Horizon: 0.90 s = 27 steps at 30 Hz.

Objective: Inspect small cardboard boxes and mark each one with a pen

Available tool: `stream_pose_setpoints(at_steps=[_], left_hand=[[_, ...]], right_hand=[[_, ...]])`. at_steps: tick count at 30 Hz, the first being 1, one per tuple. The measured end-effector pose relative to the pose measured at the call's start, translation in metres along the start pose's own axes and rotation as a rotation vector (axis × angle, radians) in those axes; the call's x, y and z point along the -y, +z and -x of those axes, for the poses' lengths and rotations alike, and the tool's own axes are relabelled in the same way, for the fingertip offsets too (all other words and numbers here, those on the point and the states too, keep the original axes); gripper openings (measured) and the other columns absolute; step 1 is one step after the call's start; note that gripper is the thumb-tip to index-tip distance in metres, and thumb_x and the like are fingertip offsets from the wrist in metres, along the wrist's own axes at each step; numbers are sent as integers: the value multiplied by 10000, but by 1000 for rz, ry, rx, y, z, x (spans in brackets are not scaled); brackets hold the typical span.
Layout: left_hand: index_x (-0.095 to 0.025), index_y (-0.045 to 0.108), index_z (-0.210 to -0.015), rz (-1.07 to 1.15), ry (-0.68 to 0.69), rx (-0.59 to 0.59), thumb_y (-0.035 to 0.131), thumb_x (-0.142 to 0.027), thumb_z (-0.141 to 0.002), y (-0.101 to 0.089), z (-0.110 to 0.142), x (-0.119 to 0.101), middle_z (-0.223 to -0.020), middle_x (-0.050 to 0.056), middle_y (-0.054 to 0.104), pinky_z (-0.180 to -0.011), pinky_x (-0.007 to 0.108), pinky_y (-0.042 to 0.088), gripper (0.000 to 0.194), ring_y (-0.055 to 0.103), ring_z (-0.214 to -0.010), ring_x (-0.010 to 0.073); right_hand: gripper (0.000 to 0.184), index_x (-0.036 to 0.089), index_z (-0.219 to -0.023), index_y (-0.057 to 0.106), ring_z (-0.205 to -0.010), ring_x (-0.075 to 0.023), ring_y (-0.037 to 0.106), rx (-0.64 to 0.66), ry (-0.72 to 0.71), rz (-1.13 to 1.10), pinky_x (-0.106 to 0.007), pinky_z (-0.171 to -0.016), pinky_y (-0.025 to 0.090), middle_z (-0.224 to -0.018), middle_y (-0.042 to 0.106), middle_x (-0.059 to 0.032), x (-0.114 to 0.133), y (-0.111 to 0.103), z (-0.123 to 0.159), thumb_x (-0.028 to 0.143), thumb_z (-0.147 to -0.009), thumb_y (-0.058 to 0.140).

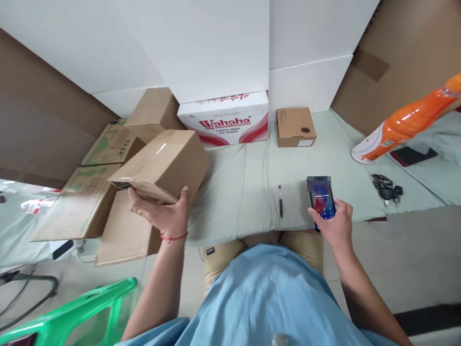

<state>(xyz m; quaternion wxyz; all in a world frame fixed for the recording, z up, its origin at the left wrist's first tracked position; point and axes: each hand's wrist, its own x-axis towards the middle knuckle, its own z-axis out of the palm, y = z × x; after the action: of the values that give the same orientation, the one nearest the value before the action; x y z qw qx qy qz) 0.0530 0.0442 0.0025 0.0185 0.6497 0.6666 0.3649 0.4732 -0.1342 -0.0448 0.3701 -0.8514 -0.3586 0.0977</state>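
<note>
My left hand (163, 214) grips a brown cardboard box (163, 158) from its near side, the thumb at the right and the fingers near the lower left corner. The box is taped along its top and sits tilted in front of several other cardboard boxes (81, 194); whether it rests on them I cannot tell. In my right hand (334, 218) is a smartphone (323, 199) with a lit screen, thumb on its left edge and fingers around its right. A thin black pen (281, 208) lies left of the phone, with a small dark piece (279, 187) beyond it.
A white Wahaha carton (226, 122) and a small brown box (295, 127) stand at the back of the cloth-covered table (252, 192). Toward the right are an orange bottle (403, 129), keys (387, 189) and a dark red-edged phone (414, 154). A green stool (86, 307) stands lower left.
</note>
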Motion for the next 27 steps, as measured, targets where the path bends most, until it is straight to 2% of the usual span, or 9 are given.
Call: stream_pose_setpoints(at_steps=[2,3,7,13,17,22,25,26,27], left_hand=[[-71,68,-1663,-52,-201,-188,798,-611,-853,23,5,-10,-1729,300,211,-1354,706,165,1217,158,-1639,546],[-52,91,-1656,-61,-272,-223,807,-616,-833,33,8,-14,-1714,322,236,-1345,689,222,1228,217,-1628,530],[-20,82,-1644,-61,-417,-181,782,-597,-833,63,24,-15,-1683,375,267,-1286,705,325,1218,294,-1596,519],[-38,100,-1660,-90,-436,-151,819,-604,-788,66,34,-4,-1689,381,268,-1236,779,319,1264,303,-1566,558],[-16,105,-1672,-86,-421,-130,820,-650,-782,63,39,-5,-1692,376,282,-1291,719,282,1306,300,-1586,534],[-37,161,-1676,-138,-241,-168,824,-682,-805,48,62,3,-1695,367,278,-1316,709,252,1271,241,-1633,507],[-129,293,-1636,-126,71,-291,842,-473,-852,38,86,6,-1580,299,443,-1242,711,384,1017,404,-1545,471],[-170,366,-1595,-66,214,-279,818,-374,-874,37,92,4,-1499,254,525,-1200,677,452,875,492,-1481,437],[-208,440,-1542,18,355,-205,777,-287,-894,38,97,1,-1415,207,594,-1163,630,506,734,567,-1417,398]], right_hand=[[850,164,-1308,520,-1294,-411,584,-13,26,41,-563,-1038,529,-1397,517,-243,0,3,-1,691,-699,793],[854,168,-1321,514,-1270,-414,598,-15,48,68,-565,-1008,542,-1408,511,-243,-1,4,-2,686,-702,791],[892,165,-1385,490,-1164,-417,641,-1,130,187,-579,-929,566,-1435,498,-241,-12,5,-5,669,-710,781],[867,104,-1371,530,-1245,-471,559,-18,89,323,-635,-1012,519,-1353,555,-290,-33,7,-20,629,-729,780],[809,78,-1284,606,-1292,-520,484,22,83,426,-687,-1059,459,-1354,566,-341,-36,10,-31,651,-739,777],[939,86,-1444,526,-1395,-524,414,27,-26,398,-713,-1094,400,-1528,476,-356,-20,9,-57,722,-789,747],[1076,47,-1585,380,-1487,-511,363,-7,-136,353,-710,-1175,327,-1598,407,-386,11,12,-97,669,-809,791],[1133,35,-1619,326,-1516,-507,342,-19,-167,335,-703,-1204,301,-1622,377,-394,26,15,-114,644,-802,819],[1187,27,-1645,275,-1547,-510,308,-29,-187,312,-704,-1221,279,-1651,331,-405,43,20,-132,630,-794,843]])
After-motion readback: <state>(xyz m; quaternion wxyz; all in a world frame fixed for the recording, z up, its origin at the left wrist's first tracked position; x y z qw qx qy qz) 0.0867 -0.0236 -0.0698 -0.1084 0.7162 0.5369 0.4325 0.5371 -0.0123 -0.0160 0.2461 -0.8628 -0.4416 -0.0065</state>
